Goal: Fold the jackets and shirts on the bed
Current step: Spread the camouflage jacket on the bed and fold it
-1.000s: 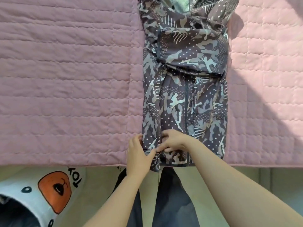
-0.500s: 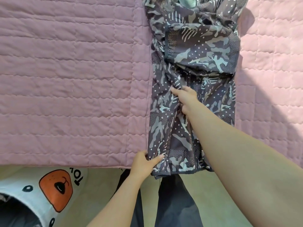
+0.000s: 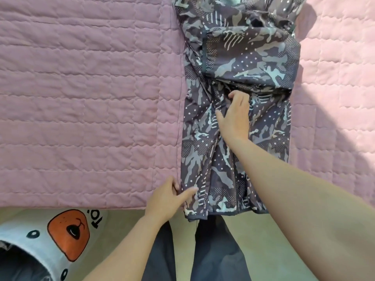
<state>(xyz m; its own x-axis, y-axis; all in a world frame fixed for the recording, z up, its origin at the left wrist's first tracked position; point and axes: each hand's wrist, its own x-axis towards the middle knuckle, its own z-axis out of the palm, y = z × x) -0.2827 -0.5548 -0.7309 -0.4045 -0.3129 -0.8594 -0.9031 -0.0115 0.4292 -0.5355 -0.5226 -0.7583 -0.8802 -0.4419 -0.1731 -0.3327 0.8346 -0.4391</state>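
While the left hand (image 3: 168, 199) steadies the near left corner of the camouflage jacket (image 3: 200, 151), the right hand (image 3: 233, 116) lies palm down on the middle of the garment. Its fingers are nearly straight, with their tips at the lower edge of the folded sleeve (image 3: 249, 57) just beyond them. The left thumb rests flat on the cloth and the fingers bunch at the jacket's side edge; I cannot tell whether they hook under it.

The jacket lies lengthwise on the pink quilt (image 3: 81, 98), running away from both hands. Its hem (image 3: 219, 209) sits just right of the left hand, at the bed's near edge. Off the bed, to the left of the left hand, lies a white garment with an orange bear print (image 3: 69, 234).

The step in hand looks like flattening the narrowed body before the hem is brought up toward the sleeve. The cloth between the two hands is puckered along the zip (image 3: 235, 185), so the job is probably not ready for that fold.

To do it well:
- Hold the corner firm as an anchor.
- Sweep the flat right palm from the sleeve toward the hem, pushing air and ridges out at the sides.
- Line up both long edges so they are parallel before lifting.

This thin, slick fabric will likely slide, so press rather than drag.
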